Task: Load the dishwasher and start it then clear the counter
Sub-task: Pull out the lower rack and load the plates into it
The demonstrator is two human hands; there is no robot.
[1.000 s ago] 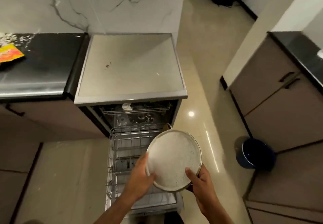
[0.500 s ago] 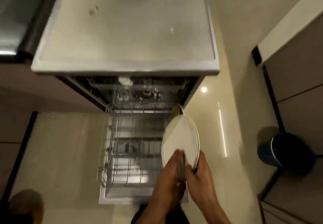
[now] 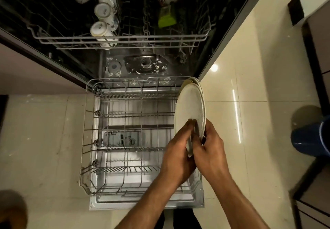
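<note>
- Lower dishwasher rack [image 3: 128, 139], pulled out over the open door, with upright tines.
- Dinner plate [image 3: 190, 110], on edge at the rack's right side, against another plate behind; rim runs front-to-back.
- Left hand [image 3: 175, 157] and right hand [image 3: 209, 155] both grip its near rim.

Only 1 view, from a camera worn on the person's head, looking steeply down and slightly forward. It sits close above the pulled-out lower rack [image 3: 125, 139] of the open dishwasher, which fills the middle of the frame. The upper rack [image 3: 125, 39] lies along the top edge, farther off. Both forearms enter from the bottom edge. Pale floor tiles [image 3: 41, 139] flank the racks, wide-angle bending the edges
</note>
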